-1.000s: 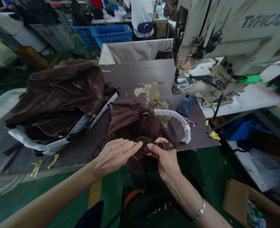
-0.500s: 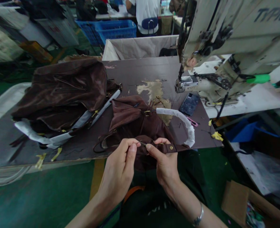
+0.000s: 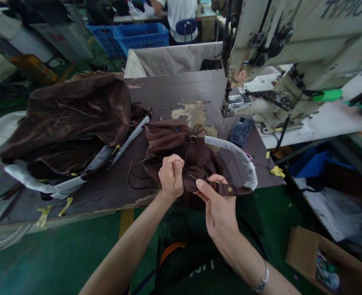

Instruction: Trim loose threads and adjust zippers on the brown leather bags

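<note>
A brown leather bag (image 3: 181, 143) lies at the near edge of the dark worktable (image 3: 181, 88), its handle wrapped in white foam (image 3: 239, 157). My left hand (image 3: 171, 176) is closed in a fist on the bag's edge by the zipper. My right hand (image 3: 216, 203) pinches the bag's brown strap end with a brass stud (image 3: 230, 189), thumb on the zipper teeth. A pile of more brown bags (image 3: 73, 123) with white-wrapped handles sits to the left.
A beige sewing machine (image 3: 291, 49) stands at the right, a phone (image 3: 240, 132) lying below it. A cloth-lined bin (image 3: 168, 59) and blue crates (image 3: 137, 39) are behind the table. A person in white sits far back. A cardboard box (image 3: 319, 262) is on the green floor.
My left hand has gone from flat fingers to a fist and pulled upward along the zipper. The right hand has kept its hold on the strap end.
</note>
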A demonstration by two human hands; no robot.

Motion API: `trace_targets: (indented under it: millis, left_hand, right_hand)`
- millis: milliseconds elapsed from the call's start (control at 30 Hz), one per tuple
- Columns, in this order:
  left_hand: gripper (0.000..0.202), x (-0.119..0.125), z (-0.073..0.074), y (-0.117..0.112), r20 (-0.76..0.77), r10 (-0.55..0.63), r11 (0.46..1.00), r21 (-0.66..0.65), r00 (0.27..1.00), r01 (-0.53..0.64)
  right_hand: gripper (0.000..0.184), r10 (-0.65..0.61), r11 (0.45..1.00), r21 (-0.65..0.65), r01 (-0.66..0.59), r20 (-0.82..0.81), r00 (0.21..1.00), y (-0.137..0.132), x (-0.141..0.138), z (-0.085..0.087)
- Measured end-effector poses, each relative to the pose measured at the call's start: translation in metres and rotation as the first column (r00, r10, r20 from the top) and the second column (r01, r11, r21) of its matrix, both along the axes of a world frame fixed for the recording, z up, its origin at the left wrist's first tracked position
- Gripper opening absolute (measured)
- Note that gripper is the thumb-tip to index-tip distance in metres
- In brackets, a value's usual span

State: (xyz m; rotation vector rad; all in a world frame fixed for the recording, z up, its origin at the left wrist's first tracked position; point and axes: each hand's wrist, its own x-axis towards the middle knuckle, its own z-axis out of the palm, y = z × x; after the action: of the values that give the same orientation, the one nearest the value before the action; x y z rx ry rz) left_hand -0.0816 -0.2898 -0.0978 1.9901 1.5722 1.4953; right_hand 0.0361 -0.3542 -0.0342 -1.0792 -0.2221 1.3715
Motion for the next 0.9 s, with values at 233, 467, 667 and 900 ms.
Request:
trace_targets:
  millis: [233,467,667,900]
  left_hand:
    - [0.033,0.015,-0.003,0.042,-0.077,-0.282,0.959,0.021,0.956,0.284]
    - [0.009,0.006,0.033,0.005,-0.172,-0.144,0.987,-0.096,0.975,0.129]
    - [0.016,0.018,0.036,-0.003,-0.289,-0.171,0.954,-0.288,0.942,0.085]
    - [0.017,0.016,0.031,0.001,-0.259,-0.211,0.944,-0.304,0.943,0.128]
  right_hand:
    - [0.029,-0.143,0.99,-0.001,0.144,0.116,0.983,0.015,0.018,-0.013]
    - [0.028,-0.081,0.997,-0.003,0.082,0.139,0.987,0.021,0.0,-0.041]
    - [0.028,-0.026,0.999,-0.024,0.028,0.075,0.997,0.023,-0.002,-0.034]
    - [0.024,0.051,0.995,-0.087,-0.054,-0.04,0.998,0.021,0.006,-0.023]
